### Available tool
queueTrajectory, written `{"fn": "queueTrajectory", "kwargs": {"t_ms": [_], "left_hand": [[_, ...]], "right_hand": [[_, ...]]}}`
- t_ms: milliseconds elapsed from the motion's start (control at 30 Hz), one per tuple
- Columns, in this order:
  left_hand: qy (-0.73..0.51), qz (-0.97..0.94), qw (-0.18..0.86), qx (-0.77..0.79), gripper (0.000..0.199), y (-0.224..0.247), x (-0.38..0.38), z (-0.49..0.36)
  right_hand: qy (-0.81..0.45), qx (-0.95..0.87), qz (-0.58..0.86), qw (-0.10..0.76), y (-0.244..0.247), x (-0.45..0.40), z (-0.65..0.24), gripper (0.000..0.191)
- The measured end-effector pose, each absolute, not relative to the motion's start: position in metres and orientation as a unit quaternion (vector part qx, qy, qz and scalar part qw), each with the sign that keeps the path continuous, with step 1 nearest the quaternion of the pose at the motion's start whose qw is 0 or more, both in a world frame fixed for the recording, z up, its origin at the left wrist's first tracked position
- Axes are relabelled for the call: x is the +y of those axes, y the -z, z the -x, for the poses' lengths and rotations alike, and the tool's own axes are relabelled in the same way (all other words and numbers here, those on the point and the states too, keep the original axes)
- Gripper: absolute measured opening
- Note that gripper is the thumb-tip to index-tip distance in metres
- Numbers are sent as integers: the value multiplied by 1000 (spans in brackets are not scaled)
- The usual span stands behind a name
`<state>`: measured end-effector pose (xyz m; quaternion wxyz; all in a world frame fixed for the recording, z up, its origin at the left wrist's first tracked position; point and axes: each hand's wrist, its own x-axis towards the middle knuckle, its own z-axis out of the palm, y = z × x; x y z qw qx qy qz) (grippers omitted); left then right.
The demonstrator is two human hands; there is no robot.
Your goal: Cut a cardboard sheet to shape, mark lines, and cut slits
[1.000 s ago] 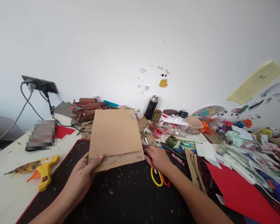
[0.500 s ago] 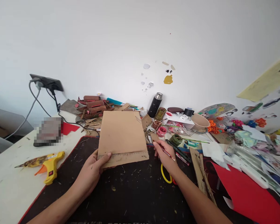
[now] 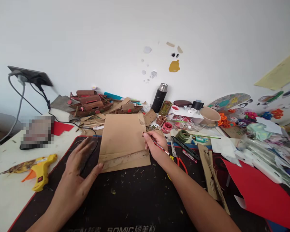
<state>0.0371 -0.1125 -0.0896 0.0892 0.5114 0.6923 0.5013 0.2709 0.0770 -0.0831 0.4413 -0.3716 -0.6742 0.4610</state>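
A sheet of brown cardboard (image 3: 122,133) lies on the black desk mat (image 3: 125,199), with short dark marks near its upper right edge. A worn ruler (image 3: 125,159) rests slantwise across its lower part. My left hand (image 3: 78,172) is open at the sheet's left side, fingers spread, the thumb tip by the ruler's left end. In my right hand (image 3: 156,145) a red pencil (image 3: 161,148) is gripped, its tip over the cardboard's right edge. That hand's lower side is at the ruler's right end; whether it presses on it I cannot tell.
A yellow glue gun (image 3: 38,169) lies on the left. Scissors (image 3: 177,159), a black cutter (image 3: 185,146) and cardboard strips (image 3: 211,174) are right of my right hand. Behind stand brown model boats (image 3: 90,103), a black thermos (image 3: 159,98) and paint jars (image 3: 167,127). Red paper (image 3: 263,196) covers the right.
My left hand has let go of the cardboard and opened, moving left. The sheet now lies lower on the mat. My right hand has moved left with the pencil, over the sheet's right edge.
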Motion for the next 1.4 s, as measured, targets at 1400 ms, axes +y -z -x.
{"fn": "queueTrajectory", "kwargs": {"t_ms": [1400], "left_hand": [[-187, -765, -109, 607, 49, 101, -133, -69]], "right_hand": [[-410, -779, 372, 293, 85, 60, -272, 30]]}}
